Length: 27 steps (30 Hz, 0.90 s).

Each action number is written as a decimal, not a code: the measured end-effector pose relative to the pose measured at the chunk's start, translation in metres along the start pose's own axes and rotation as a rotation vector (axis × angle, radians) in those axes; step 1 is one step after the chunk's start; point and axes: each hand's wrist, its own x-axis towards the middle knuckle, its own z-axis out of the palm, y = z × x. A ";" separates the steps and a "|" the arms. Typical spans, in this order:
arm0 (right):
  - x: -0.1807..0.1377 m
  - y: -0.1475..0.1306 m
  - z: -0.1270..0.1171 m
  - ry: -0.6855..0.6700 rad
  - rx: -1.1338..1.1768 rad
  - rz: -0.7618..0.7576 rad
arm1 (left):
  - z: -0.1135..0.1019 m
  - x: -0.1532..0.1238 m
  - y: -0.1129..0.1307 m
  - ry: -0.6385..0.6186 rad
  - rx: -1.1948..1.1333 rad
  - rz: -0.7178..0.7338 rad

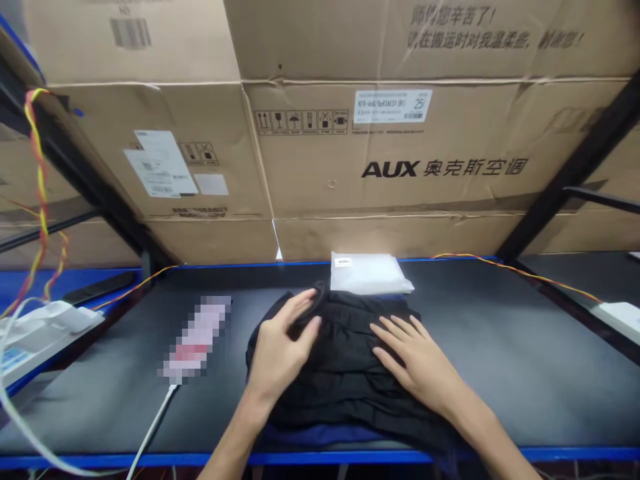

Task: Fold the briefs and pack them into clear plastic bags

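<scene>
A black garment [345,360] lies bunched in several folds on the dark grey shelf surface, its exact kind unclear. My left hand [284,347] grips a raised fold of it at the upper left, thumb and fingers closed around the cloth. Flat on the garment's right side rests my right hand [413,357], fingers stretched and slightly spread. Dark blue cloth [320,435] shows beneath the black one at the front edge. Just behind the garment is a white plastic-wrapped packet [369,273] with a small label.
A blurred phone-like object [197,340] with a white cable [153,423] lies to the left. White power strips [47,333] sit at the far left and another white block [623,320] at the right. Cardboard [320,180] walls the back, between black metal posts [545,193].
</scene>
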 end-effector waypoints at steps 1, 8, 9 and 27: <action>0.000 0.000 0.000 -0.001 0.019 -0.001 | 0.010 -0.001 0.003 -0.054 0.061 0.073; -0.008 0.019 0.002 0.057 0.218 0.015 | 0.054 -0.016 -0.002 -0.397 0.381 0.377; -0.009 0.022 0.002 0.059 0.215 0.013 | 0.053 -0.016 -0.001 -0.425 0.369 0.383; -0.013 0.019 -0.002 0.016 0.210 0.032 | 0.014 -0.001 -0.014 -0.239 0.539 -0.069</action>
